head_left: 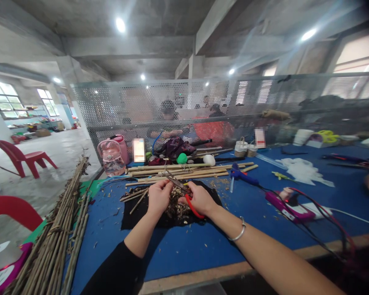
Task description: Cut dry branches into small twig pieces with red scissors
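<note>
Red-handled scissors gripped in right hand over black cloth, presumably spread to catch scraps, beside left hand, pinched together, perhaps steadying a piece too small to identify.

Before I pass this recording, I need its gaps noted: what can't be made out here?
All in the head view:
What the left hand pinches, if anything: too small, partly hidden by its fingers.
Part of the scissors: covered by the right hand.
Middle of the black cloth: under brown scraps.
People beyond the mesh screen: blurred behind it.
Red chair, lower left: cut off by the edge.
</note>
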`<act>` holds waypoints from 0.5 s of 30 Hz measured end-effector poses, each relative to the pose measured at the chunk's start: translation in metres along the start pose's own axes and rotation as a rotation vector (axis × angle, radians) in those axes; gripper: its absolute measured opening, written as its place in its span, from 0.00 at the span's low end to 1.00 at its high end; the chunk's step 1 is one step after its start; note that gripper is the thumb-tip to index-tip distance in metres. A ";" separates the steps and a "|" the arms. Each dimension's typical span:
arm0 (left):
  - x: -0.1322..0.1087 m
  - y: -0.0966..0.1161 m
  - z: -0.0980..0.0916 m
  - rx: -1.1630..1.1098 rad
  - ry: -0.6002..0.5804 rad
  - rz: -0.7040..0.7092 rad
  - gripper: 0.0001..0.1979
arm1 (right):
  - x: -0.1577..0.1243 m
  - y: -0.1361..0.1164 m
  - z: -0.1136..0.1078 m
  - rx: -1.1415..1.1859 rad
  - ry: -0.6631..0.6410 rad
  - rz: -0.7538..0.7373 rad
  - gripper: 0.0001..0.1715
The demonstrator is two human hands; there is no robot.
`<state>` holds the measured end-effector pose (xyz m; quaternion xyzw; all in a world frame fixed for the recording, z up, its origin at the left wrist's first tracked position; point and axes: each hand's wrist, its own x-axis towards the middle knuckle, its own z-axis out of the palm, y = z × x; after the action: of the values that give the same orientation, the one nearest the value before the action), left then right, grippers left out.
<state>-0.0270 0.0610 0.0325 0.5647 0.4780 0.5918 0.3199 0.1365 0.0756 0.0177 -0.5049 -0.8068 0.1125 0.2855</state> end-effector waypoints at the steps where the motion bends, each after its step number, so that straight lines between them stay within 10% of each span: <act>1: 0.000 0.000 -0.001 0.035 0.002 0.017 0.13 | 0.001 0.000 -0.001 -0.006 -0.002 0.004 0.21; 15: 0.000 -0.007 0.002 0.073 -0.025 0.089 0.13 | 0.000 -0.008 -0.001 -0.092 0.030 0.019 0.24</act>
<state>-0.0263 0.0638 0.0259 0.6043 0.4696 0.5803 0.2783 0.1315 0.0716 0.0223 -0.5268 -0.8019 0.0705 0.2730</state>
